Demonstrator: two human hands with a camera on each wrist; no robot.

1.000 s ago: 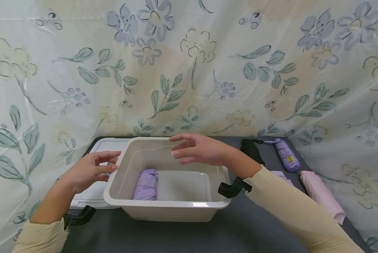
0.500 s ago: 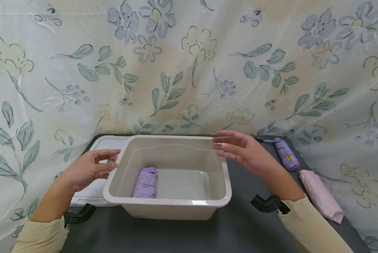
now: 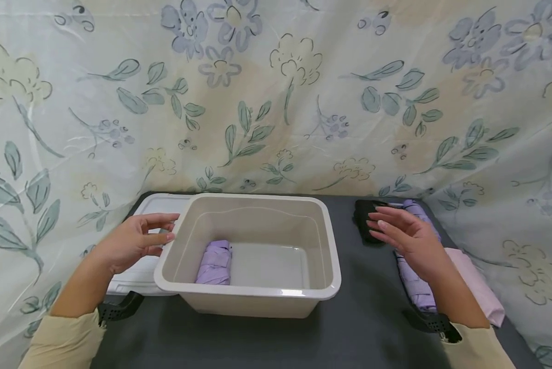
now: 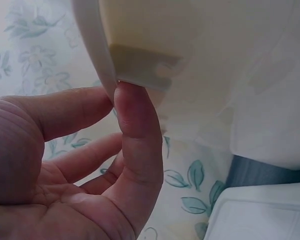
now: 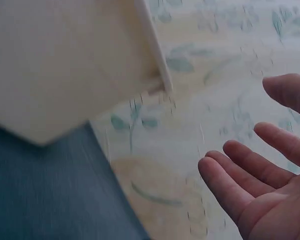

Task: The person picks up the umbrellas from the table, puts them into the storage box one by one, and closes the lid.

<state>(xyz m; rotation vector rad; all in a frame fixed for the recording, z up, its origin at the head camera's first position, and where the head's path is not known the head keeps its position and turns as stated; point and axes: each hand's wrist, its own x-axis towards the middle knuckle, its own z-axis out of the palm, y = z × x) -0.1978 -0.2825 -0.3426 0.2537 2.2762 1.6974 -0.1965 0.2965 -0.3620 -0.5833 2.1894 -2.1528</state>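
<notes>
A beige plastic bin (image 3: 248,292) stands upright on the dark table, and a purple folded umbrella (image 3: 215,264) lies inside it at the left. My left hand (image 3: 130,241) pinches the bin's left rim between thumb and forefinger, as the left wrist view confirms. Over to the right, my right hand (image 3: 411,243) hovers with fingers spread and nothing in it. It is above a second purple umbrella (image 3: 416,287), partly hidden by the forearm, and beside a black folded item (image 3: 364,223). The right wrist view shows that hand (image 5: 262,195) apart from the bin.
Under and left of the bin lies a white lid (image 3: 142,277). At the right edge of the table are another purple umbrella (image 3: 416,207), partly covered by the hand, and a pink folded bundle (image 3: 476,287). A flowered curtain (image 3: 276,102) hangs behind the table.
My right hand has moved from over the bin rightward to the items at the table's right side. My left hand stays on the rim; the umbrella in the bin has not moved.
</notes>
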